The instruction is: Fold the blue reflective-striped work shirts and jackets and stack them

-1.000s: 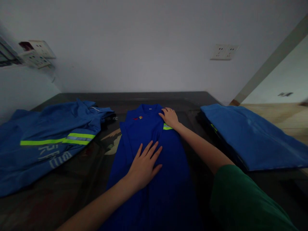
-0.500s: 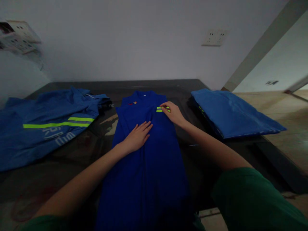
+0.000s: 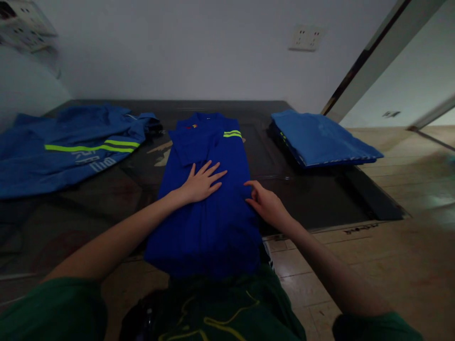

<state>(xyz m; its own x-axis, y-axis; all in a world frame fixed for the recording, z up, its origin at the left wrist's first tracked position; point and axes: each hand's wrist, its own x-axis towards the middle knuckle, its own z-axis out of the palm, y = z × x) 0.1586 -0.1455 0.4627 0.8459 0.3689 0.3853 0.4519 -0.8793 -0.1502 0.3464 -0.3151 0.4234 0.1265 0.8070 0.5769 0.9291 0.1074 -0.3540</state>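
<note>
A bright blue work jacket [image 3: 227, 213] lies lengthwise in front of me, collar toward the wall, its lower end reaching past the table's front edge to my body. Its sides are folded inward, and a yellow-green striped band [image 3: 232, 134] shows near the upper right. My left hand [image 3: 202, 183] rests flat on the middle of the jacket, fingers spread. At the jacket's right edge is my right hand [image 3: 265, 201], its forefinger and thumb curved and apart, with no cloth visible between them.
On the left of the dark table [image 3: 259, 109] lies a rumpled blue garment [image 3: 71, 132] with yellow-green stripes and white lettering. A stack of folded blue clothes [image 3: 323, 137] sits at the right. Behind stands a white wall with a socket plate [image 3: 305, 38].
My right hand has left the striped band and come down to the jacket's right edge. My left hand stays on the jacket, fingers wider apart. The view has shifted.
</note>
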